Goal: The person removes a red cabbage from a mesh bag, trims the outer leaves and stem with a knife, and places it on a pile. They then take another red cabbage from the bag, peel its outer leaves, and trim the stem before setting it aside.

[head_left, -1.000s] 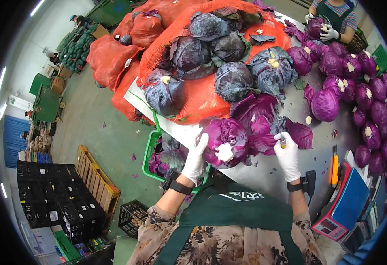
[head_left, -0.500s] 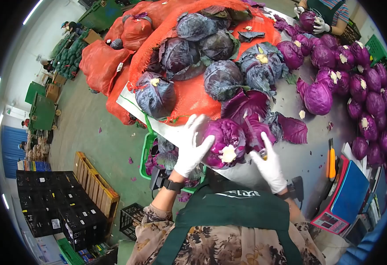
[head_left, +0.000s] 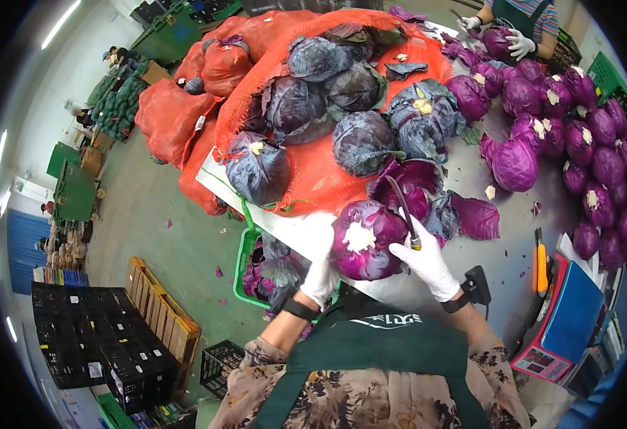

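A peeled red cabbage (head_left: 370,250), its pale cut stem facing up, sits at the table's near edge in front of me. My left hand (head_left: 322,266), in a white glove, grips its left side; some of its fingers are hidden. In my gloved right hand (head_left: 428,263) is a knife (head_left: 402,200), its dark curved blade pointing up and away, while the thumb rests against the cabbage's right side. Loose purple outer leaves (head_left: 412,184) lie just behind the cabbage, and another leaf (head_left: 475,214) is to the right.
Unpeeled cabbages (head_left: 362,143) lie on red mesh netting (head_left: 313,186). Trimmed cabbages (head_left: 606,168) are heaped at right. An orange-handled knife (head_left: 540,266) lies near folders (head_left: 571,304). A green basket (head_left: 240,275) with leaves stands below left. Across the table, a co-worker's gloved hand (head_left: 521,44) holds a cabbage.
My left hand has closed in on the cabbage's side. The cabbage has turned, bringing its stem higher, and a leaf has come away behind it. The knife blade now points up.
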### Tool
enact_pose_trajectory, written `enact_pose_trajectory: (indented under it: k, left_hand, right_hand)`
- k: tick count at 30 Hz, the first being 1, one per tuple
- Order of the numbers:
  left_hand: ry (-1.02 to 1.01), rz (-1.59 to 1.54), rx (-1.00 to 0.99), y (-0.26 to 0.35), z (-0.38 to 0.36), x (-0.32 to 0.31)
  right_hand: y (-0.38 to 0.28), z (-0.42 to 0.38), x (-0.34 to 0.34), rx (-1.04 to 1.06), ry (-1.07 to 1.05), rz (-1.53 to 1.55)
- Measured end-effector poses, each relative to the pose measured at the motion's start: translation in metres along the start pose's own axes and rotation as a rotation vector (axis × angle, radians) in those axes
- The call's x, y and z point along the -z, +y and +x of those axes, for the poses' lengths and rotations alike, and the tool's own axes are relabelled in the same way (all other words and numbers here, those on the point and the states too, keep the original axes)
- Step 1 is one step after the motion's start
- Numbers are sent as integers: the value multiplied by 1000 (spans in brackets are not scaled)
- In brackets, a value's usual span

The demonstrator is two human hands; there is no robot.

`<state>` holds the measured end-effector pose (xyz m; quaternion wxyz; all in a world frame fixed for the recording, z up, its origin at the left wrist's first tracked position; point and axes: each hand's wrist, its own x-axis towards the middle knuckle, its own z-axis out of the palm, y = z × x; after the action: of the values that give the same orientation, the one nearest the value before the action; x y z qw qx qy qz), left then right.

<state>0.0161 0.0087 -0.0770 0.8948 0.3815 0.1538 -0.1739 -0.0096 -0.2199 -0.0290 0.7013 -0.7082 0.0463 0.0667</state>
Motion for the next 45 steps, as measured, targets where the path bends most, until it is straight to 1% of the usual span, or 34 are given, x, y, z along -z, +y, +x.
enact_pose_trajectory:
  k: [1, 2, 4, 6, 8, 9, 10, 13, 14, 16, 17, 21, 23, 25, 27, 30, 31, 33, 35, 37, 39, 41, 42, 44, 45]
  left_hand:
    - [6, 27, -16, -8, -4, 1]
    - [2, 22, -3, -10, -2, 3]
    - [-96, 821, -255, 14, -15, -34]
    - [-125, 823, -291, 25, -26, -57]
    - [-295, 1536, -644, 31, -29, -64]
    - [-299, 1501, -584, 31, -28, -65]
    - [-293, 1503, -588, 32, -27, -67]
    - [-324, 1424, -543, 33, -29, -71]
    - [-315, 1456, -560, 33, -30, -71]
    - [-310, 1488, -574, 34, -31, -73]
    - [-312, 1488, -574, 35, -32, -76]
    - [-317, 1468, -570, 31, -27, -74]
    - [-326, 1459, -575, 32, -27, -76]
    - [-334, 1449, -582, 33, -27, -77]
    - [-338, 1531, -604, 34, -27, -77]
    - [-344, 1534, -580, 31, -25, -72]
    - [-347, 1533, -580, 31, -25, -73]
    - [-332, 1639, -597, 29, -26, -78]
    - [-335, 1621, -579, 29, -23, -76]
    - [-347, 1604, -558, 30, -21, -76]
    - [-345, 1637, -598, 32, -21, -78]
    - [-354, 1651, -596, 34, -23, -83]
    - [-362, 1666, -593, 34, -24, -83]
    - [-361, 1656, -599, 27, -26, -79]
    - [-348, 1642, -618, 25, -25, -79]
  right_hand:
    - [-6, -5, 7, -44, -20, -74]
    - [-1, -7, 9, -53, -10, -80]
    - [10, -14, 12, 129, 50, -15]
    - [5, -21, 17, 84, 53, -81]
    - [-4, -30, 18, 1, 61, -175]
    - [-11, -32, 19, 8, 82, -317]
    - [-16, -35, 21, 12, 77, -316]
    - [-23, -47, 25, 163, 15, -440]
    - [-25, -49, 24, 158, 18, -439]
    - [-28, -53, 21, 175, -9, -773]
    - [-29, -53, 19, 206, 1, -779]
    - [-37, -50, 17, 192, -41, -842]
    - [-39, -48, 16, 253, -41, -875]
    - [-38, -46, 18, 264, -48, -921]
    - [-38, -45, 18, 275, -55, -965]
    - [-42, -41, 16, 265, -70, -1030]
    - [-41, -39, 14, 273, -46, -1038]
    - [-41, -36, 11, 278, -22, -1048]
    - [-40, -32, 10, 248, 24, -1157]
    - [-43, -28, 4, 231, 39, -1159]
    - [-43, -26, 5, 213, 54, -1160]
    - [-35, -22, 12, 340, 35, -1158]
    - [-31, -16, 21, 334, 36, -1156]
    - [-27, -2, 43, 505, -93, -1104]
    - [-28, 3, 46, 496, -104, -1124]
